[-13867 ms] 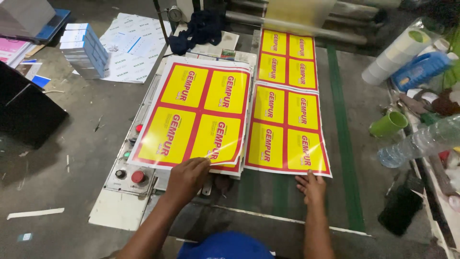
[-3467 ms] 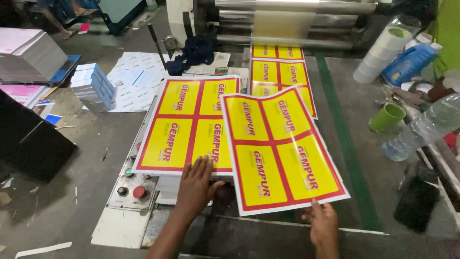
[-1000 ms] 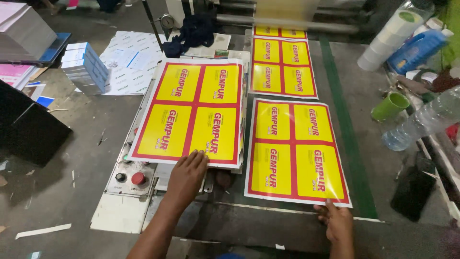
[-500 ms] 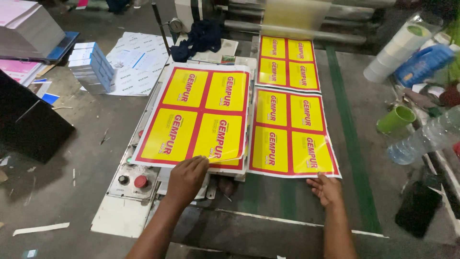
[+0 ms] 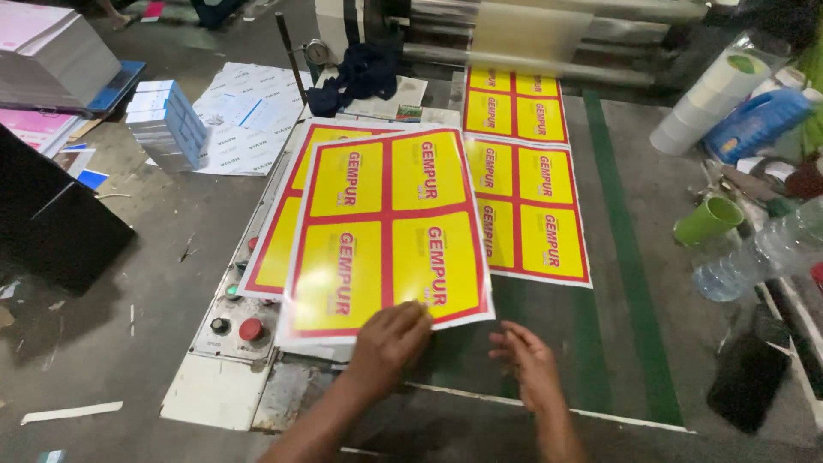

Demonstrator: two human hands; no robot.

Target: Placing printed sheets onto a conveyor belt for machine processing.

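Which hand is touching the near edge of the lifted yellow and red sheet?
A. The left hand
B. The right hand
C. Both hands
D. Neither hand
A. The left hand grips the near edge of the top sheet, while the right hand is spread open just beside it, over the dark feed table, clear of the sheet.

Left hand: gripping the near edge of a yellow-and-red printed sheet, apparently lifted over the stack at the surface's left edge. Right hand: open, flat, near edge. Second sheet: mid-surface. Green cup: right edge.
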